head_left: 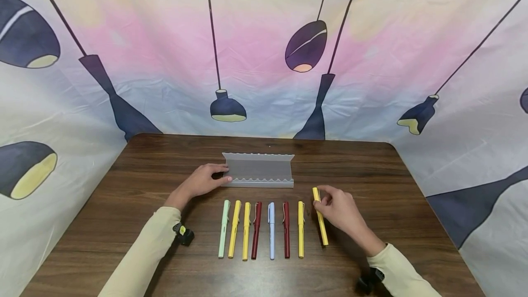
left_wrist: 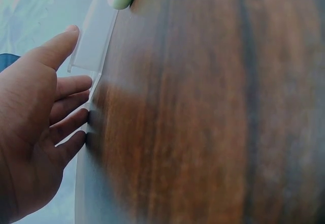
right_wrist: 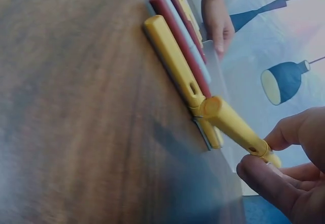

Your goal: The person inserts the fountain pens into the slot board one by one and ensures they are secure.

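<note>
A clear tray with scalloped edges [head_left: 260,168] sits toward the back of the table. My left hand [head_left: 205,179] rests at its left end, thumb by the front rim and loosely extended fingers just behind; the left wrist view shows the fingertips right at the tray's corner. Off to the right, my right hand [head_left: 340,209] pinches a yellow pen [head_left: 321,223] near its far end between thumb and fingers. In the right wrist view this held pen [right_wrist: 238,125] slants over the far end of another yellow pen [right_wrist: 170,56] lying on the table.
In front of the tray lies a row of pens: a mint green pen [head_left: 223,230], several yellow ones, a dark red pen [head_left: 256,231], a light blue pen [head_left: 271,231] and another dark red pen [head_left: 286,230]. A printed cloth [head_left: 264,54] hangs behind the wooden table [head_left: 165,150].
</note>
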Demonstrator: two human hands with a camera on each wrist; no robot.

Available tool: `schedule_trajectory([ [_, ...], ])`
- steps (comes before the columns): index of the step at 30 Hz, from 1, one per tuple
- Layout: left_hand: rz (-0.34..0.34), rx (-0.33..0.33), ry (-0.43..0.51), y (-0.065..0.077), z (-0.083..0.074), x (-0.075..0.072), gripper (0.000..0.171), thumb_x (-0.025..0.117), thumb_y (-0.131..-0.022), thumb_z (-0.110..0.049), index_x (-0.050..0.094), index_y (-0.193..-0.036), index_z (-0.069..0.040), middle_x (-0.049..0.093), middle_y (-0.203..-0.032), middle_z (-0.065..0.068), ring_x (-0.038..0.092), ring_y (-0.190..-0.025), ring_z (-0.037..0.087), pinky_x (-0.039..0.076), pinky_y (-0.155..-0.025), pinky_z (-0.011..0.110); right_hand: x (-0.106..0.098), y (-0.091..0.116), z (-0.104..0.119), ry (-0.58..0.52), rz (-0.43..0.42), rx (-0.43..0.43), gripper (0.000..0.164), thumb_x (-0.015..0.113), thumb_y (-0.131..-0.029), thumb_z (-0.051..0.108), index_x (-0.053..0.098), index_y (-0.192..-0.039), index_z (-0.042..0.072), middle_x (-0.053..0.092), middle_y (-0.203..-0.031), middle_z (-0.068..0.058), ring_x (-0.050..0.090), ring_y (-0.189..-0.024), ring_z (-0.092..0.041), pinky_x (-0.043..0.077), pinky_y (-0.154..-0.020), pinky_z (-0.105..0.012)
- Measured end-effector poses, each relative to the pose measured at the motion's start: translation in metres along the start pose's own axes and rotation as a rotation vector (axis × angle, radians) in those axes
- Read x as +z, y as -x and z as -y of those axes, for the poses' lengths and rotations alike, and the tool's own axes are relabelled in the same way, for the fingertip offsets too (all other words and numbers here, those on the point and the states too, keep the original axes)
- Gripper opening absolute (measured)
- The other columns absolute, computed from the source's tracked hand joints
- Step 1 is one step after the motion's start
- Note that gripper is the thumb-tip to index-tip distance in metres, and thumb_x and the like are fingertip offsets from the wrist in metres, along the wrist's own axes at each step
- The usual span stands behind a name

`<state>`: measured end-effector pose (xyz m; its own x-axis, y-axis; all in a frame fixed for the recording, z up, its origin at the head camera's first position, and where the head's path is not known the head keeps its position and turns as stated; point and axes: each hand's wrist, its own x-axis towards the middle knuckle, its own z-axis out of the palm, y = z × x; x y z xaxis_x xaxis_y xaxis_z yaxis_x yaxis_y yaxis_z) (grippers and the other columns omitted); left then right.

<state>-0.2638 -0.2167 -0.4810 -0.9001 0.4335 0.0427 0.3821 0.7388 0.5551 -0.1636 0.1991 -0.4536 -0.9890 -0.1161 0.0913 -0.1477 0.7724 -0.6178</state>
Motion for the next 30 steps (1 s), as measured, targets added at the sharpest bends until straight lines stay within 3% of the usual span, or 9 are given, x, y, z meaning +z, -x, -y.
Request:
schedule_trajectory([
  [8,0.000,0.000,0.000,0.000,0.000,0.000,0.061,0.064,-0.099,-0.049,0.062,-0.140,-0.002,0.055,-0.149,0.016,0.047,-0.141,0.039,0.039,-0.113,0.059,-0.011,-0.009,0.003,-0.016,-0.041,-0.043,0.041,0.078,-0.087,0.016,0.067,-0.125,0.005,0.069,-0.085,0.001,0.062,-0.069,-0.009,0.051,-0.060,-0.029],
  [20,-0.003,0.002,0.006,0.001,-0.001,0.000,0.061,0.065,-0.099,-0.047,0.062,-0.140,-0.002,0.055,-0.149,0.016,0.047,-0.141,0.038,0.040,-0.112,0.058,-0.016,-0.024,0.011,-0.049,-0.089,-0.136,0.046,0.082,-0.089,0.024,0.065,-0.129,0.009,0.071,-0.082,0.005,0.063,-0.070,-0.009,0.052,-0.064,-0.031],
  [30,0.003,-0.009,-0.002,0.000,-0.002,0.000,0.060,0.065,-0.100,-0.046,0.062,-0.140,-0.002,0.055,-0.150,0.015,0.046,-0.142,0.038,0.039,-0.113,0.058,-0.020,-0.040,0.016,-0.099,-0.096,-0.136,0.045,0.082,-0.089,0.023,0.063,-0.128,0.011,0.072,-0.082,0.003,0.065,-0.070,-0.011,0.053,-0.063,-0.033],
])
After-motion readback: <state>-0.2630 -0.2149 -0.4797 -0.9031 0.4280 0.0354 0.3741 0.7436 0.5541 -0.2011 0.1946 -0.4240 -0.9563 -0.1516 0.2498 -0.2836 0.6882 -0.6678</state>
